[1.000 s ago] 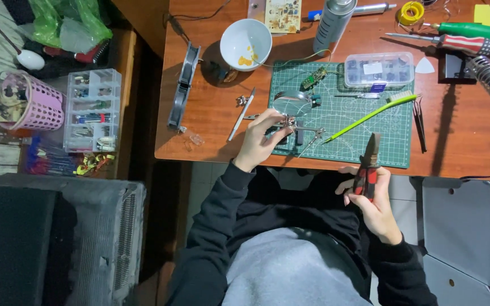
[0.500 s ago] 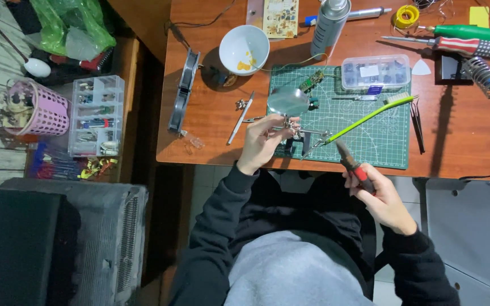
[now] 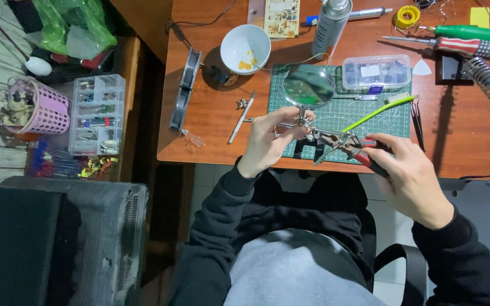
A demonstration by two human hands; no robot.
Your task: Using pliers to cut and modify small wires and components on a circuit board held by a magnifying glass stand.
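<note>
My left hand (image 3: 270, 139) grips the metal arm of a helping-hands stand (image 3: 307, 139) whose round magnifying glass (image 3: 308, 86) tilts up over the green cutting mat (image 3: 364, 113). My right hand (image 3: 412, 178) holds red-handled pliers (image 3: 358, 148), their jaws touching the stand's joint just right of my left fingers. A yellow-green toothbrush (image 3: 378, 112) lies diagonally on the mat behind the pliers. Both sleeves are black.
On the wooden desk (image 3: 211, 113) sit a white bowl (image 3: 246, 48), a grey spray can (image 3: 331, 25), a clear parts box (image 3: 376, 72), screwdrivers (image 3: 466, 42), tweezers (image 3: 417, 119) and a soldering iron stand (image 3: 483, 73). Left of the desk stand a drawer organiser (image 3: 96, 113) and a pink basket (image 3: 32, 105).
My right hand has brought the pliers up from below the desk edge to the stand's joint. My left hand has stayed on the stand, which now sits raised with the magnifier tilted up.
</note>
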